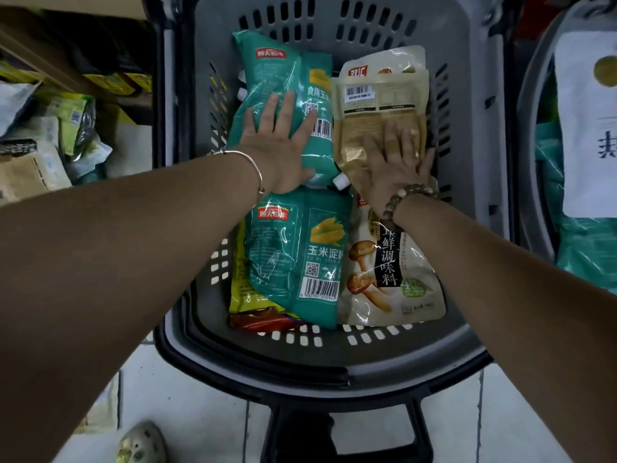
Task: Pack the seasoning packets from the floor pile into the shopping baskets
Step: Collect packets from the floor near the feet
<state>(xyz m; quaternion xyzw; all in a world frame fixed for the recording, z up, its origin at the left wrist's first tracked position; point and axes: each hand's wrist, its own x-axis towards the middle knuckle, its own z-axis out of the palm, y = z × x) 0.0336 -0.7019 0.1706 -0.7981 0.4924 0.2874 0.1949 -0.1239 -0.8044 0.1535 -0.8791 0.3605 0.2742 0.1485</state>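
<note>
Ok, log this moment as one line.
left hand: pressing far teal packet | right hand: pressing beige packet | grey basket: partly filled

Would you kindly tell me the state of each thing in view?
gray shopping basket: holds packets, on floor.
far teal cornstarch packet: flat, under left hand.
far beige packet: back side up, under right hand.
near teal cornstarch packet: face up, overlapping yellow packet.
mushroom seasoning packet: face up.
yellow packet: mostly covered.
left hand: open, pressing.
right hand: open, pressing.
</note>
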